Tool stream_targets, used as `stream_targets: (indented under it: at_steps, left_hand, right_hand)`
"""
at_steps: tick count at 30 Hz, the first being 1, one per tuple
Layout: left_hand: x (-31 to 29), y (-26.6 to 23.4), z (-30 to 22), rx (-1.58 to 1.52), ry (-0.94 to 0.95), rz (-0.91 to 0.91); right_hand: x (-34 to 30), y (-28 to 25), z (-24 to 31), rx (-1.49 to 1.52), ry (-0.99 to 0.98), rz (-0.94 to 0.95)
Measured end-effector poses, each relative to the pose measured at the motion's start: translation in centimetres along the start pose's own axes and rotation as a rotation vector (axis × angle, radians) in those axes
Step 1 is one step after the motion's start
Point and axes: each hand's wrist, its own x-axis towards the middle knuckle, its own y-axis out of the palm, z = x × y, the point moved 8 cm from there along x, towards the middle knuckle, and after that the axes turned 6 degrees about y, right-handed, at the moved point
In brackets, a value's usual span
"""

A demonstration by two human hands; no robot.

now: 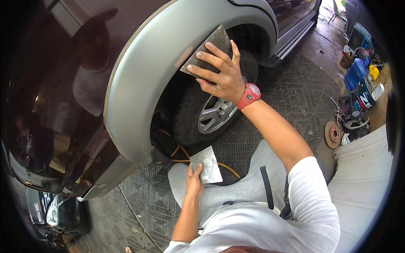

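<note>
My right hand (221, 76), with a red watch (249, 95) on its wrist, grips a dark flat putty spreader (220, 37). The fingers lie spread across its face while the thumb is hidden behind. One edge of the spreader meets the silver-grey wheel arch trim (139, 63) of a dark maroon car, next to a small pinkish patch (184, 57). Lower down, my left hand (194, 180) pinches a pale, smeared flat square plate (207, 162) by its left edge, above my lap. That plate is apart from the car.
Under the arch stands the car's wheel (215, 114). An orange hose (228, 168) runs over the patterned floor mat (291, 114). Right of me are a brake disc (333, 134), a blue jug (356, 74) and a white panel (358, 177). Another vehicle (52, 211) stands at lower left.
</note>
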Motion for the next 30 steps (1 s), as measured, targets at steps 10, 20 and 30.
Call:
stream_targets:
  at_steps: [10, 20, 30]
  left_hand:
    - [-0.9, 0.2, -0.1, 0.006, -0.029, -0.033]
    - [-0.2, -0.4, 1.2, -0.015, 0.007, 0.020]
    - [-0.5, 0.2, 0.1, 0.009, -0.005, -0.016]
  right_hand:
    - [1.2, 0.7, 0.4, 0.007, -0.047, -0.069]
    - [1.6, -1.3, 0.9, 0.035, 0.042, -0.040]
    - [0.7, 0.5, 0.2, 0.011, -0.051, -0.048]
